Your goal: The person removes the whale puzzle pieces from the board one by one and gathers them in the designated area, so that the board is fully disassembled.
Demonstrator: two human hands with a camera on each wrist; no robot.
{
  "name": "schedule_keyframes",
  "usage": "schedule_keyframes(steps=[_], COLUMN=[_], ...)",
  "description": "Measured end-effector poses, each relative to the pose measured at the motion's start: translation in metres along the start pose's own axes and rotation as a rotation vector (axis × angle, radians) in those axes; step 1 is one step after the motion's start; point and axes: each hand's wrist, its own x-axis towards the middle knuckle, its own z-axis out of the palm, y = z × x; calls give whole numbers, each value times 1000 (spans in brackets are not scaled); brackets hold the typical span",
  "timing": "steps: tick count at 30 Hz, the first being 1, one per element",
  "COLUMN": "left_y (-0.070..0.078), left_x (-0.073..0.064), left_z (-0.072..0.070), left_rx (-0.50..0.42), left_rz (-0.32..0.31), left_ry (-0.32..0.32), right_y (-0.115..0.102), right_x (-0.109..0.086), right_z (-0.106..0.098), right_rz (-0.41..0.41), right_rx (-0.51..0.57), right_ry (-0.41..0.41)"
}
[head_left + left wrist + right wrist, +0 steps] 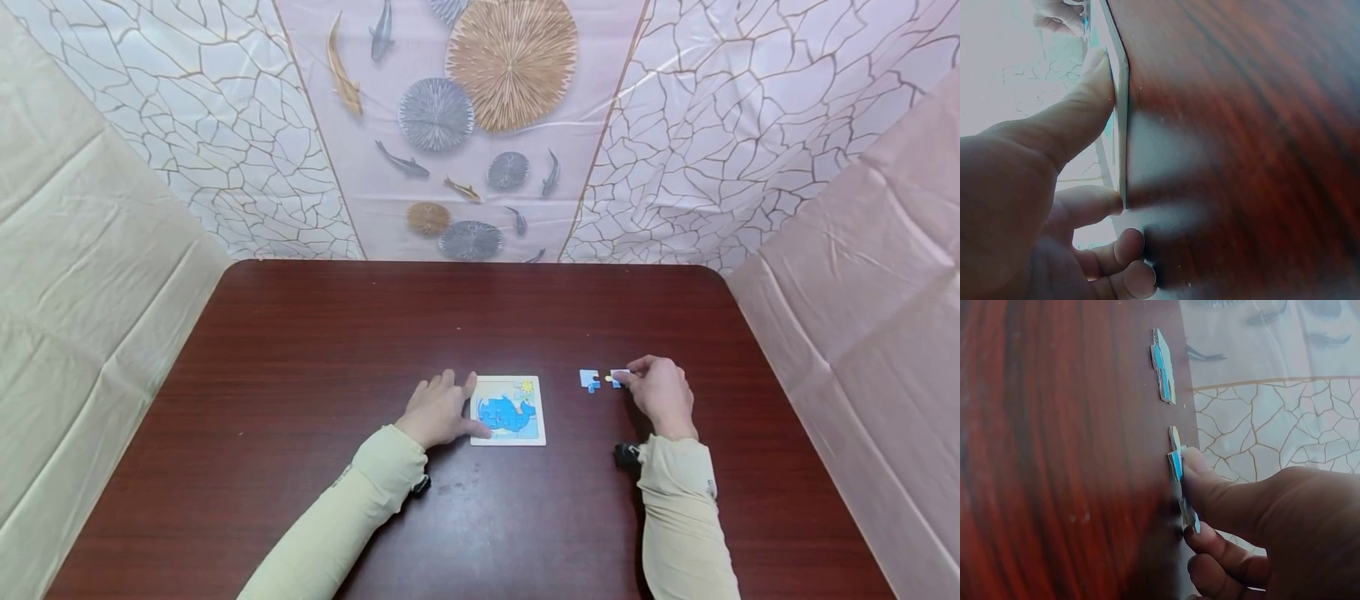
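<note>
A square jigsaw puzzle (507, 415) of a blue whale with a yellow sun lies flat in a pale frame on the table. My left hand (441, 410) is at its left side, the thumb (1088, 94) resting over the near-left part and the index finger touching the far-left corner. The other left fingertips rest on the table. To the right of the puzzle, my right hand (662, 393) pinches a loose puzzle piece (619, 377) between thumb and fingers, close to the tabletop. A second blue-and-white puzzle piece (589, 379) lies just left of it, apart from it.
The dark red-brown table (337, 333) extends around both hands. Behind it hangs a patterned cloth (465, 183) with fish and round leaf shapes. Beige cloth walls (862, 292) stand along both sides. Each wrist wears a small black device (627, 455).
</note>
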Motion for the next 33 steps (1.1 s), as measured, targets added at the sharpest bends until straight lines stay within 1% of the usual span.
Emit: schedule_keyframes(steps=[4,10,23,33], left_y=[0,0,-1,-1], left_x=[0,0,1,1], left_z=[-1,-1,2,0], left_rx=[2,6,-3,-8], left_rz=[-2,-2,-2,3], left_ry=[-2,-1,0,1], right_y=[-2,-5,-5,-7], right_x=[-1,-1,0,-2], right_z=[-1,-2,-2,-1], right_rz=[6,23,24,30], right_rx=[-6,-16,-15,-10], right_ry=[12,6,-6,-4])
